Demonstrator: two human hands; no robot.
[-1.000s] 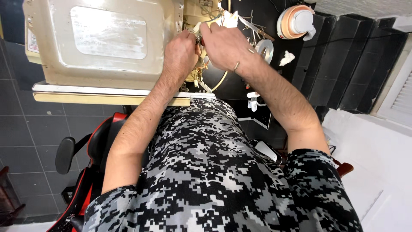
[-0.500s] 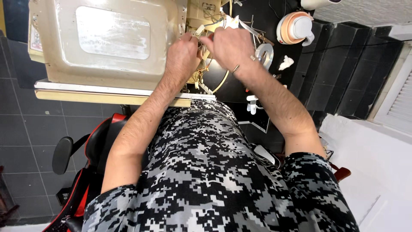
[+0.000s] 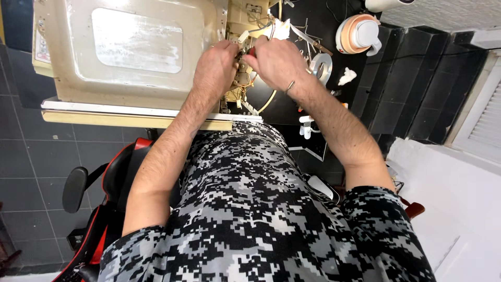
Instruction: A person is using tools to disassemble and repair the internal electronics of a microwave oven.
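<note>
Hands are staying bunched together as I'm watching: my left hand [image 3: 219, 65] and right hand [image 3: 276, 62], fingers curled tight on a small red-handled tool [image 3: 252, 51], are still working the exposed wiring bay [image 3: 245, 78] beside the beige metal microwave casing [image 3: 130, 47].

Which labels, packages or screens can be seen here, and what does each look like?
Sticker: on the left edge of the beige appliance, small, rectangular, pale with red marks.
Window panel: rectangular, whitish, rounded corners, set in the appliance's face.
No packages or screens visible.
</note>
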